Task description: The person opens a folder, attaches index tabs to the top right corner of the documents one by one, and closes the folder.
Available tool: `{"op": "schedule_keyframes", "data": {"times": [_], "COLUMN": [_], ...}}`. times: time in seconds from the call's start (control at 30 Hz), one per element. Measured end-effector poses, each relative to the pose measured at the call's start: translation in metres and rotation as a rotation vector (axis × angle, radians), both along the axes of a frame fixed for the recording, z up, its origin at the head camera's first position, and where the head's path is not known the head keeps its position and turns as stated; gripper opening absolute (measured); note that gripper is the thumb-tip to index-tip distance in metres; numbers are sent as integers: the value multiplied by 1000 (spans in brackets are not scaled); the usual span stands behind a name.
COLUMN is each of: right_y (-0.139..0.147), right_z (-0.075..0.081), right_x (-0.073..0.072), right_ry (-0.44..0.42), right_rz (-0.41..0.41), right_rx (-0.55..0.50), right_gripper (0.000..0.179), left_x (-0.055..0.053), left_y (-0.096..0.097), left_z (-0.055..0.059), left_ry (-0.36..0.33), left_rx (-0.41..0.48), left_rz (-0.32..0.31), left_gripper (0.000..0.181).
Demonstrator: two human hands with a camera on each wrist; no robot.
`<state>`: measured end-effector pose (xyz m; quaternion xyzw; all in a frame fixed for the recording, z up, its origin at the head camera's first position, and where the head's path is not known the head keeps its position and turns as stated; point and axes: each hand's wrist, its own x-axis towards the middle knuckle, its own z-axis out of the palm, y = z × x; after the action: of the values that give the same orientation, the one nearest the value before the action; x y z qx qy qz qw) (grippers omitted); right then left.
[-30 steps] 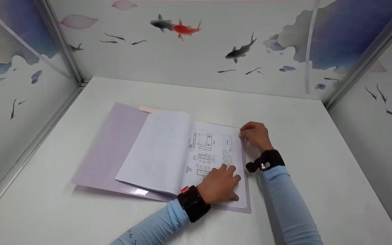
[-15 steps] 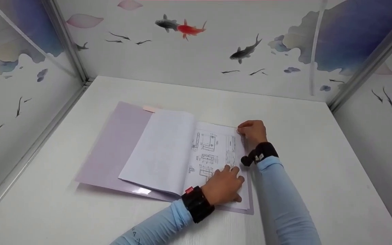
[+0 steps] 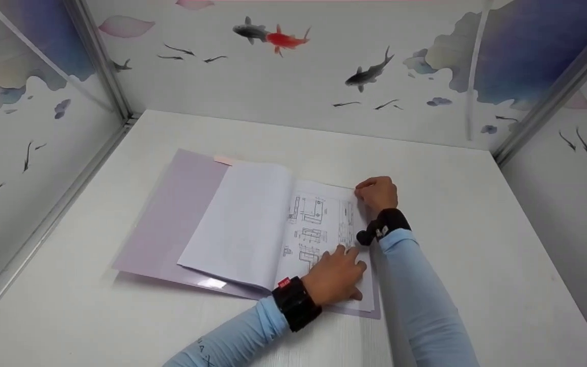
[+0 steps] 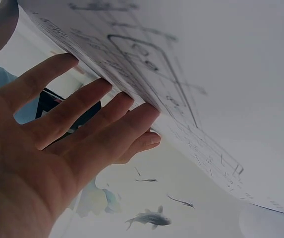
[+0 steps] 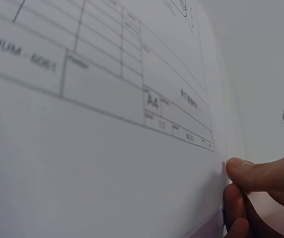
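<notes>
A purple folder (image 3: 171, 219) lies spread open on the white table, holding a stack of paper. Its left side bears a turned blank sheet (image 3: 240, 219); on the right is a page with technical drawings (image 3: 319, 189). My left hand (image 3: 335, 278) rests on the lower part of that drawing page, fingers spread, and the left wrist view shows its fingertips (image 4: 149, 111) touching the paper. At the page's upper right corner, my right hand (image 3: 379, 195) pinches the paper edge between thumb (image 5: 241, 171) and curled fingers. Part of the drawing is hidden under my left hand.
A small pinkish tab (image 3: 223, 160) sticks out at the top of the left sheets. Panels printed with fish (image 3: 286, 41) stand behind and on both sides of the table (image 3: 451, 229). Both wrists wear black bands.
My right hand and forearm have shifted slightly left at the page's upper right corner. The left hand stays in place on the page, and the head view has shifted a little.
</notes>
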<state>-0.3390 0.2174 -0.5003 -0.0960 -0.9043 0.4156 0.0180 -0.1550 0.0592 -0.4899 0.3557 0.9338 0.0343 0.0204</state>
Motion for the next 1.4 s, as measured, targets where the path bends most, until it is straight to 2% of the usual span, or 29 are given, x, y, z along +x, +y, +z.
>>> {"op": "schedule_keyframes", "data": {"times": [0.3, 0.67, 0.93, 1.3, 1.4], "right_y": [0, -2, -2, 1, 5], "right_z": [2, 2, 1, 4, 1], "right_x": [2, 1, -1, 6, 6], "right_ry": [21, -16, 10, 50, 65], "right_rz": [4, 19, 31, 41, 32], "right_rx": [13, 21, 61, 157, 147], "right_gripper": [19, 20, 19, 26, 27], "left_x": [0, 0, 0, 1, 1], "left_y": [0, 0, 2, 1, 1], "left_z": [3, 2, 0, 0, 0], "left_ry": [-5, -3, 10, 38, 46], "left_rx": [-2, -7, -25, -11, -14], "left_rz": [-2, 9, 9, 7, 7], "left_gripper": [56, 55, 55, 56, 55]}}
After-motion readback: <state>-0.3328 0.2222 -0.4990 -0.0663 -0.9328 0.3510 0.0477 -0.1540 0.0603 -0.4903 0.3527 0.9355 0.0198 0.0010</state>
